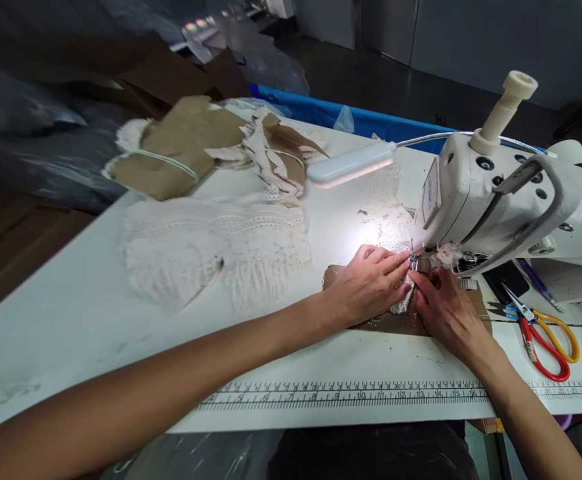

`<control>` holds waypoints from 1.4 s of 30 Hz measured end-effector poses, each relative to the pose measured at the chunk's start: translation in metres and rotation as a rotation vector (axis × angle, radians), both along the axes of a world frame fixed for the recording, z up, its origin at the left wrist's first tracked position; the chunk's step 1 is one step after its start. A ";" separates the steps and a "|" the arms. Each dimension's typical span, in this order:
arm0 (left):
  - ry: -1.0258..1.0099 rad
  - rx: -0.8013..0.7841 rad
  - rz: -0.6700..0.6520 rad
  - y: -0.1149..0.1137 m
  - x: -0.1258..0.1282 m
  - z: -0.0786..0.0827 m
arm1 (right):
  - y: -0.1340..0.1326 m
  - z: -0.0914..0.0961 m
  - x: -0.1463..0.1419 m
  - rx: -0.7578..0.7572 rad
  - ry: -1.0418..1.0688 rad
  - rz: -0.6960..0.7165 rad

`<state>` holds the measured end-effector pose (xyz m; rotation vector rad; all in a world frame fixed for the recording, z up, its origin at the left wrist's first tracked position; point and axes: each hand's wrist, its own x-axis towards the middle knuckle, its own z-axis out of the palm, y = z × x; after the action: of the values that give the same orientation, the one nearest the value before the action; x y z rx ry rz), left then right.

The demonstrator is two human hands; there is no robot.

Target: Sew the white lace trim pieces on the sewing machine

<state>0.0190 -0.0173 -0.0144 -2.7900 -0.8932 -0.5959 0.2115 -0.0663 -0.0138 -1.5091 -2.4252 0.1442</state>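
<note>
A white sewing machine stands at the right of the white table. My left hand lies flat with fingers stretched toward the presser foot, pressing a strip of white lace onto a brown piece under the needle. My right hand rests on the same brown piece just right of the lace, its fingertips close together at the foot, guiding the lace.
A pile of white lace trim lies mid-table, brown pieces bound with elastic behind it. Red and yellow scissors lie right of my hands. A lamp shines on the needle area. A printed ruler runs along the front edge.
</note>
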 end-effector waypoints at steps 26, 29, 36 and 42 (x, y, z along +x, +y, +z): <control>-0.034 -0.244 -0.246 0.025 -0.019 0.024 | -0.039 0.023 0.057 -0.031 0.376 0.045; -0.083 -0.375 -0.356 0.015 -0.021 0.022 | -0.032 0.024 0.040 -0.032 0.403 0.116; -0.173 -0.490 -0.355 0.013 -0.023 0.011 | -0.012 0.021 0.008 -0.158 0.266 0.207; -0.220 -0.555 -0.284 0.008 -0.022 0.012 | -0.006 0.011 0.004 -0.128 0.230 0.209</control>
<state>-0.0030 -0.0097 -0.0025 -3.4447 -0.8023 -0.8156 0.2151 -0.0723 -0.0028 -1.2076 -2.4171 0.4959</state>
